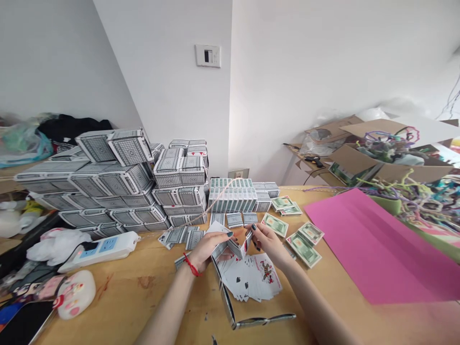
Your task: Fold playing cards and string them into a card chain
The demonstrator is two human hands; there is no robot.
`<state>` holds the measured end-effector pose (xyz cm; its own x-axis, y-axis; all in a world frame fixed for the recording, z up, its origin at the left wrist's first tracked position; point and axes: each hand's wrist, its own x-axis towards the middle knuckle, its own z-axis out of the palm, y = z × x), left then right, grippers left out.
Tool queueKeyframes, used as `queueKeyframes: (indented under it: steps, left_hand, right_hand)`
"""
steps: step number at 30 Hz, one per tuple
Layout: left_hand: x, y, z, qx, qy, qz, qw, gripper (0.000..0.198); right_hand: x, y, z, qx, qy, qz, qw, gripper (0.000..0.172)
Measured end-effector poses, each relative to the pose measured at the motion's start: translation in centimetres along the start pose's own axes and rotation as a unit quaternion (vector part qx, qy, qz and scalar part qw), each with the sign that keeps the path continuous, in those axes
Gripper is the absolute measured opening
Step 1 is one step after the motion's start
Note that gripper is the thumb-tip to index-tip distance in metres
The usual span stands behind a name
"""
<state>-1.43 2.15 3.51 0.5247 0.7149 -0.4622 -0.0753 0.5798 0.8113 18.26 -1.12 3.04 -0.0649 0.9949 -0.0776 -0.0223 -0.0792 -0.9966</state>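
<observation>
Bright, even indoor light, soft shadow beneath the right hand (271,244), strong wide-angle bowing toward the edges.

Pink paper (377,244) — white power strip (98,251)

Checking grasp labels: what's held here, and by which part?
Left hand and right hand grip a packet of playing cards by its opposite ends; exact contact unclear.

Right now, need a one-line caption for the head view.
Left hand and right hand hold playing cards above a fanned deck on a wooden table.
</observation>
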Motion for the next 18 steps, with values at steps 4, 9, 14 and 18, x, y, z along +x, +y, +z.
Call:
queueKeyframes:
  steps: [4, 9, 14, 18]
  left_hand:
    - [-0.4, 0.5, 0.4, 0.005, 0.015, 0.017, 1.000, 0.027]
    - [-0.5, 0.8, 0.5, 0.018, 0.029, 0.021, 0.999, 0.027]
    - [-0.5, 0.8, 0.5, 0.030, 0.034, 0.030, 0.999, 0.027]
    - [-0.5, 0.9, 0.8, 0.050, 0.044, 0.032, 0.997, 0.027]
  right_hand:
    - [-0.3, 0.4, -0.2, -0.133, -0.038, -0.073, 0.988, 0.064]
    - [-0.6, 0.8, 0.2, -0.228, -0.017, -0.124, 0.965, 0.086]
    - [-0.7, 0.3, 0.9, -0.183, -0.040, -0.118, 0.975, 0.058]
    - [-0.8, 0.1, 1.3, -0.167, -0.049, -0.135, 0.976, 0.047]
